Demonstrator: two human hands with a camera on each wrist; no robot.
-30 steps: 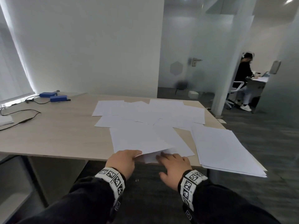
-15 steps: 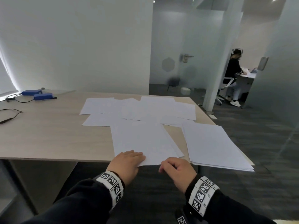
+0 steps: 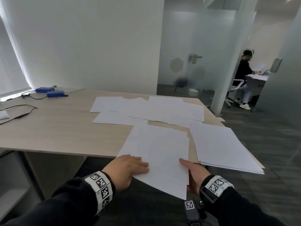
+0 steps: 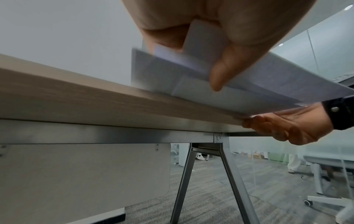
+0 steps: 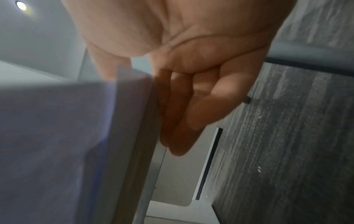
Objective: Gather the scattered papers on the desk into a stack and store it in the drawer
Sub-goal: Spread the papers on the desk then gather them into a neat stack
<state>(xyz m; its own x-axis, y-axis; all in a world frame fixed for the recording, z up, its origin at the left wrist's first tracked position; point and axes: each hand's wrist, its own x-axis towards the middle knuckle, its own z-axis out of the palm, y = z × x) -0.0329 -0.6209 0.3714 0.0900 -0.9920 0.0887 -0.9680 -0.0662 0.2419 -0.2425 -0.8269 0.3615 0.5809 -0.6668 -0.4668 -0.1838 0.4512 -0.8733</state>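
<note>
A few white sheets (image 3: 156, 149) overlap at the desk's (image 3: 57, 128) front edge and stick out over it toward me. My left hand (image 3: 128, 167) holds their left corner, fingers on top; in the left wrist view its thumb (image 4: 226, 72) pinches the sheets (image 4: 258, 86) from below. My right hand (image 3: 193, 173) grips their right edge, thumb on top and fingers underneath (image 5: 178, 121) by the desk edge. A neat paper stack (image 3: 224, 147) lies at the desk's right corner. Several loose sheets (image 3: 146, 110) are spread farther back. No drawer shows.
Two blue boxes (image 3: 48, 92) and black cables (image 3: 21, 111) lie at the desk's far left. Under the desk are metal legs (image 4: 184, 181) and a white panel (image 4: 76, 174). Beyond a glass partition a person (image 3: 244, 70) sits at another desk.
Both hands have drawn the near sheets together and pulled them out over the front edge. My right hand went from beside the papers to gripping their right edge.
</note>
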